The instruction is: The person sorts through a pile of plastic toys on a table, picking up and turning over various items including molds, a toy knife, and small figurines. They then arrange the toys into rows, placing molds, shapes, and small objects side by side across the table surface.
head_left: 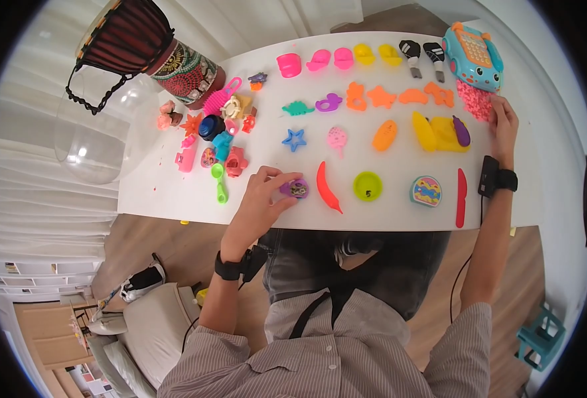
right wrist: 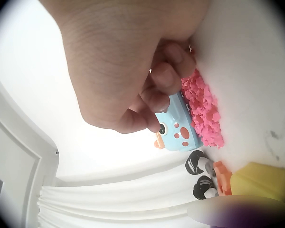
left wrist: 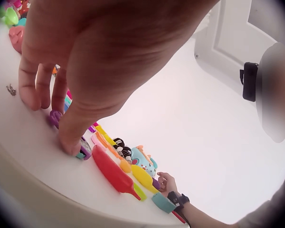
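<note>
In the head view my left hand [head_left: 261,198] holds a small purple piece with a patterned top [head_left: 297,189] between thumb and index finger near the front edge. The left wrist view shows the thumb on the near side of this purple piece [left wrist: 85,150], which partly hides it. A red chili-shaped toy [head_left: 327,188] lies just right of it. At the right end, my right hand [head_left: 504,125] is beside a heap of pink crumbly bits [head_left: 474,101]. Its fingers are loosely bent, with the fingertips close to the pink bits [right wrist: 204,111] in the right wrist view.
Rows of toys cover the white table [head_left: 253,132], among them a yellow-green cup [head_left: 367,186], a picture tin [head_left: 427,191] and a red stick [head_left: 461,198]. A blue toy telephone [head_left: 472,58] stands back right. A drum [head_left: 187,73] and piled toys [head_left: 223,126] occupy the left.
</note>
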Available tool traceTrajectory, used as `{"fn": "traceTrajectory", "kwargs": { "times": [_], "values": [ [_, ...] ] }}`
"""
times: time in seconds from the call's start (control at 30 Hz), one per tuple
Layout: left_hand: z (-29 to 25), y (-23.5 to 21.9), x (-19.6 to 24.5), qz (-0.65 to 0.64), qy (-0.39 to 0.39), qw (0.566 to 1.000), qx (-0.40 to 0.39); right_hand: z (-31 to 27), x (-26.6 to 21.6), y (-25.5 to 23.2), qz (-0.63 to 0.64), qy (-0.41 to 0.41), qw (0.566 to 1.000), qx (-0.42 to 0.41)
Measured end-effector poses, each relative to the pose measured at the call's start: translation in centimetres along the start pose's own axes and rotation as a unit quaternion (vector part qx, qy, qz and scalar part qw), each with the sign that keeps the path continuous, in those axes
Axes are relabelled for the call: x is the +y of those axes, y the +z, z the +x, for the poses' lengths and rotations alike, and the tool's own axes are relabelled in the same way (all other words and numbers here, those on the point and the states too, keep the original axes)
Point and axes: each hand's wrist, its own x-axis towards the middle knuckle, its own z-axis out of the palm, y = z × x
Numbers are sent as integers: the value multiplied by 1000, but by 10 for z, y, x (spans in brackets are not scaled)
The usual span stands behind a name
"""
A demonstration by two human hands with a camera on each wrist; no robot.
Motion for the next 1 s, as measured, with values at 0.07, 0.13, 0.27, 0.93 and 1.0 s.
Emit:
{"fn": "traceTrajectory", "kwargs": {
  "times": [0.07, 0.13, 0.27, 0.93, 1.0],
  "values": [
    [0, -1, -1, -3, 0, 1000, -3, 1, 1, -1, 1, 0, 1000, -1],
    [-1, -2, -1, -5, 0, 1000, -4, 0, -1, -2, -10, -1, 1000, -9],
    [-6, -11, -10, -47, -13, 996, 68, 1, 3, -3, -7, 4, 1000, -13],
    [7, -27, -44, 98, -52, 968, 225, 4, 8, -1, 32, -10, 999, -4],
    [11, -26, -38, 103, -54, 969, 216, 5, 9, -2, 57, 0, 998, -7]
  ]
}}
